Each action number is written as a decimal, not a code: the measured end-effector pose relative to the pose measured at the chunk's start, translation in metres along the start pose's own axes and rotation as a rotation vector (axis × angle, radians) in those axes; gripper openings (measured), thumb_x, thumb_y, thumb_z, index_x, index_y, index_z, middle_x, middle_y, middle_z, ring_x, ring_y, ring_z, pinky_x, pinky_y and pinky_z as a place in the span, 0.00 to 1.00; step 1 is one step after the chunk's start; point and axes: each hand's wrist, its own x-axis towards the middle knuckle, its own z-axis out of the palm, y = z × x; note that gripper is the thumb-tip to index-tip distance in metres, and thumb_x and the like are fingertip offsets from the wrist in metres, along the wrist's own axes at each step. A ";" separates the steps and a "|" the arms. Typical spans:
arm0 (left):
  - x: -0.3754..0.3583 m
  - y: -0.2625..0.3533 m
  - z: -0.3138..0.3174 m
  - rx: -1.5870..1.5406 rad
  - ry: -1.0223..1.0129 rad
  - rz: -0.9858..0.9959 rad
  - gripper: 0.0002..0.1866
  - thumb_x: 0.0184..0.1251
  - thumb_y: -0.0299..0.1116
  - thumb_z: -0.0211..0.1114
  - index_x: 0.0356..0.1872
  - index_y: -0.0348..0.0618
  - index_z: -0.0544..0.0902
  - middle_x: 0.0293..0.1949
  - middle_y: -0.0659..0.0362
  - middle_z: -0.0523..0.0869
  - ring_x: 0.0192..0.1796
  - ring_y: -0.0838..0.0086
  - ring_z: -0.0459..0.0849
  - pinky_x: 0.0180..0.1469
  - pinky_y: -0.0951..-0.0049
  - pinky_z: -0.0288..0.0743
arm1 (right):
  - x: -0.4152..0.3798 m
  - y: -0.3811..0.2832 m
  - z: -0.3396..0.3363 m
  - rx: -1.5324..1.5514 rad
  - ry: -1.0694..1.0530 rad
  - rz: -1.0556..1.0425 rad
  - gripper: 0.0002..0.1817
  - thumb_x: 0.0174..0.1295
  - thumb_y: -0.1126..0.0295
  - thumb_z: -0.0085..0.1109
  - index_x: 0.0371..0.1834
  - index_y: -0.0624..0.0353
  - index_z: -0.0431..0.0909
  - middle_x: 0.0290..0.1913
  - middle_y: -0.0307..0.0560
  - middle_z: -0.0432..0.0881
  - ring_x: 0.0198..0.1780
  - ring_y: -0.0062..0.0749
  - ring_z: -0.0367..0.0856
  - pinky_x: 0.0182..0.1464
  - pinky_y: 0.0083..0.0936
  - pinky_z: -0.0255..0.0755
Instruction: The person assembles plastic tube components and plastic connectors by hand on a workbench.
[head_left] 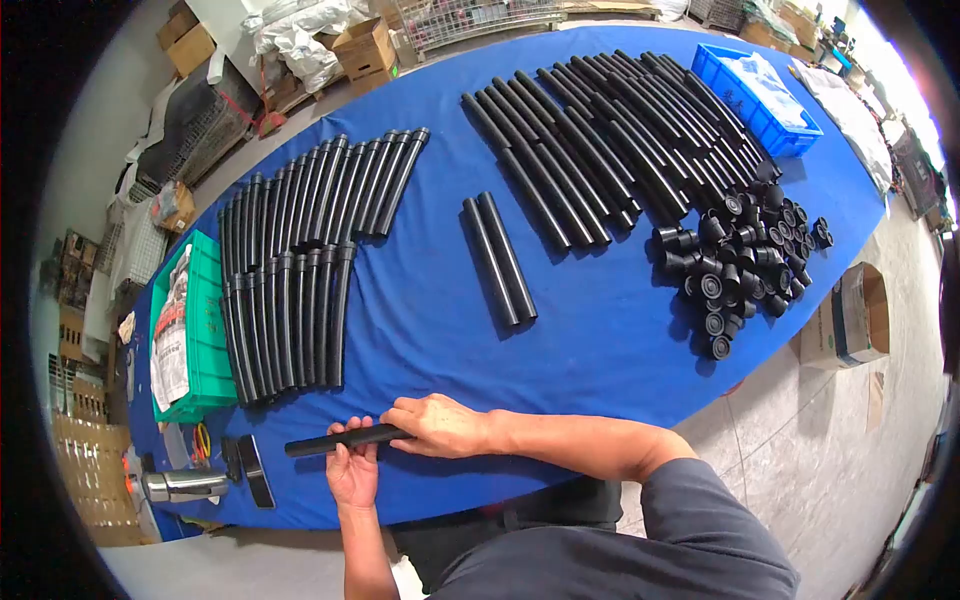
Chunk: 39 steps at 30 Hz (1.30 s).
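Near the table's front edge, a black tube (318, 444) lies across both of my hands, nearly level. My left hand (354, 474) grips it around the middle from below, with the thumb against its near side. My right hand (438, 426) is wrapped over the tube's right end, which is hidden inside the fingers. Beyond my hands, two loose black tubes (500, 258) lie side by side on the blue cloth (430, 330). To the left, rows of black tubes with collared ends (290, 320) are laid out.
Many plain black tubes (590, 140) lie at the back right, beside a pile of black caps (725, 265). A green crate (210, 340) stands at the left, a blue crate (755, 100) at the far right. A phone (256, 472) and a steel flask (185, 486) sit near front left.
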 end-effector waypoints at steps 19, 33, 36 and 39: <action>0.003 -0.002 0.005 0.012 0.002 -0.010 0.16 0.77 0.27 0.63 0.62 0.39 0.76 0.66 0.42 0.80 0.74 0.49 0.74 0.74 0.42 0.73 | 0.005 -0.002 -0.007 0.102 -0.113 0.204 0.19 0.63 0.63 0.68 0.46 0.70 0.80 0.38 0.67 0.85 0.42 0.63 0.85 0.47 0.50 0.77; -0.001 -0.001 0.000 -0.015 0.032 0.005 0.16 0.76 0.28 0.65 0.61 0.39 0.75 0.62 0.40 0.83 0.71 0.46 0.77 0.71 0.43 0.77 | 0.002 -0.003 -0.004 0.110 -0.131 0.123 0.18 0.63 0.64 0.68 0.47 0.69 0.80 0.38 0.67 0.85 0.44 0.63 0.85 0.48 0.51 0.75; 0.002 -0.003 0.006 0.003 0.056 0.012 0.16 0.76 0.28 0.65 0.61 0.40 0.76 0.62 0.41 0.83 0.71 0.47 0.77 0.71 0.42 0.77 | -0.001 0.000 0.003 0.023 -0.034 0.055 0.17 0.62 0.65 0.68 0.45 0.67 0.79 0.38 0.65 0.84 0.44 0.62 0.85 0.47 0.51 0.76; 0.002 -0.003 0.010 0.036 0.057 0.012 0.16 0.76 0.28 0.65 0.60 0.41 0.76 0.62 0.42 0.84 0.71 0.47 0.77 0.71 0.42 0.77 | -0.001 0.004 0.006 -0.079 -0.017 0.004 0.16 0.62 0.66 0.69 0.44 0.66 0.78 0.37 0.63 0.84 0.43 0.62 0.85 0.46 0.51 0.76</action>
